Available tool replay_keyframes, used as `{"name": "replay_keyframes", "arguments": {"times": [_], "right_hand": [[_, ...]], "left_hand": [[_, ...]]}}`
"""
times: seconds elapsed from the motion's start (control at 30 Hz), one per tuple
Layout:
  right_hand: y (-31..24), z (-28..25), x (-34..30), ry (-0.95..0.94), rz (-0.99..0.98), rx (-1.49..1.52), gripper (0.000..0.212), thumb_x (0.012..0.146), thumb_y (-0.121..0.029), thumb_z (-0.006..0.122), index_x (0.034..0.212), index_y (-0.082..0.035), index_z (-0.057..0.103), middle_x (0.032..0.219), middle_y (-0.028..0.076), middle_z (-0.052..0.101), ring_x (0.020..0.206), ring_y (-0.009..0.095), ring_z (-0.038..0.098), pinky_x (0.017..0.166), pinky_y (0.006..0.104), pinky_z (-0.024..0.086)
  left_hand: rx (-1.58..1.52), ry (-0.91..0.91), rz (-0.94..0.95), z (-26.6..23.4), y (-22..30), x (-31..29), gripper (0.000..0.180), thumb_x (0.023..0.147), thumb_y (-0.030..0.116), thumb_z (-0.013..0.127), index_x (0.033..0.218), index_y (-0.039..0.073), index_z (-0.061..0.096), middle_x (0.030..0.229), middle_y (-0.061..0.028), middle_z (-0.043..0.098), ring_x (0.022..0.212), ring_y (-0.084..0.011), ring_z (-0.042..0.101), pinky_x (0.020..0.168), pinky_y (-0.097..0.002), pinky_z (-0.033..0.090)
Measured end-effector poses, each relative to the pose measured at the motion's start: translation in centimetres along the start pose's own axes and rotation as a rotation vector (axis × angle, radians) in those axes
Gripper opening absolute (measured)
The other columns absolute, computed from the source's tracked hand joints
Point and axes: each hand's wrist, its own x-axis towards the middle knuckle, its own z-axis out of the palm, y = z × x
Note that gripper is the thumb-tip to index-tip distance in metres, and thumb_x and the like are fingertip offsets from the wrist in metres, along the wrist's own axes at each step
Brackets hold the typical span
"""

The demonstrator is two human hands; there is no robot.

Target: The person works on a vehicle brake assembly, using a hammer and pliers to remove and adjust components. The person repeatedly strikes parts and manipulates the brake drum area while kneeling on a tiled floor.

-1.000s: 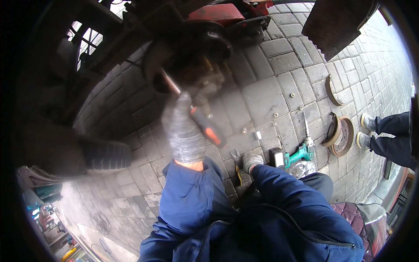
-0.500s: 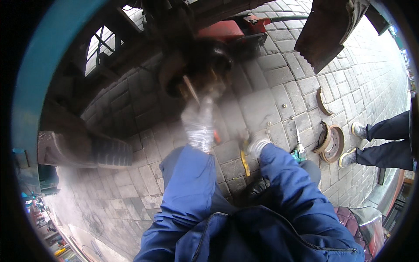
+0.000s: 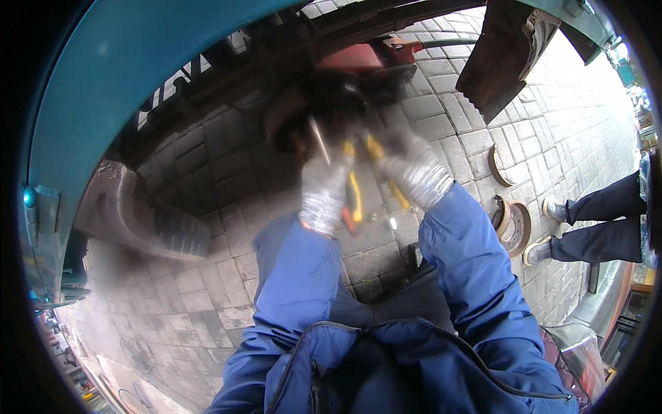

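My left hand (image 3: 324, 190), in a pale grey glove, is closed around a screwdriver. Its bright shaft (image 3: 319, 139) points up into the dark wheel hub assembly (image 3: 293, 121), and a red-orange handle end (image 3: 348, 219) shows below the hand. My right hand (image 3: 412, 169), gloved alike, grips yellow-handled pliers (image 3: 398, 194) just below the hub. One yellow handle (image 3: 356, 196) runs down beside my left hand. Motion blurs the fingers and the tool's jaws, and shadow hides where the tools meet the hub.
A red floor jack (image 3: 352, 58) stands beyond the hub. A tyre (image 3: 176, 234) lies left. To the right are a curved brake shoe (image 3: 498, 165), a round drum-like part (image 3: 518, 228) and a standing person's legs (image 3: 593, 224). The blue vehicle body (image 3: 89, 90) arches overhead.
My right hand has come up from the paving to the hub, bringing the yellow-handled pliers. My left hand stays near the hub with the screwdriver. The view has shifted slightly.
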Motion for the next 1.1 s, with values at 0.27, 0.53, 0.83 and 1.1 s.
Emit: {"name": "replay_keyframes", "arguments": {"times": [0.27,0.53,0.83,1.1], "right_hand": [[-1.6,-1.1,1.3,0.001,-0.106,-0.309,0.04,0.076,-0.006,0.059,0.116,0.001,0.06,0.094,0.017,0.067,0.076,0.021,0.065,0.07,0.0334,0.053],[-3.2,-1.3,1.6,-0.019,-0.065,-0.335,0.046,0.083,-0.019,0.067,0.122,0.003,0.057,0.108,0.021,0.066,0.098,0.029,0.065,0.087,0.0353,0.05],[-6.5,0.4,-1.0,-0.109,-0.153,-0.563,0.09,0.071,-0.05,0.079,0.133,0.007,0.047,0.122,0.025,0.06,0.116,0.034,0.059,0.101,0.0394,0.046],[-10.2,3.7,-2.8,-0.181,0.02,-1.302,0.118,0.057,-0.072,0.074,0.145,-0.002,0.035,0.143,0.034,0.034,0.131,0.045,0.042,0.108,0.0444,0.037]], "left_hand": [[0.067,-0.076,0.072,-1.3,1.8,2.1,0.027,0.086,0.024,0.063,0.099,0.0,0.068,0.072,-0.0088,0.066,0.052,-0.0143,0.058,0.047,-0.0261,0.046],[-0.122,-0.09,0.009,-0.6,3.1,2.6,0.029,0.087,0.026,0.061,0.099,0.001,0.068,0.074,-0.0103,0.067,0.055,-0.0167,0.058,0.048,-0.0277,0.046],[-0.267,-0.014,-0.067,0.2,4.1,1.9,0.026,0.086,0.022,0.063,0.099,0.0,0.07,0.076,-0.0093,0.066,0.063,-0.0215,0.061,0.056,-0.0334,0.052],[-0.472,-0.104,0.096,1.5,2.4,2.4,0.02,0.091,0.013,0.061,0.101,-0.002,0.068,0.09,-0.01,0.07,0.078,-0.0183,0.066,0.071,-0.0297,0.054]]}}
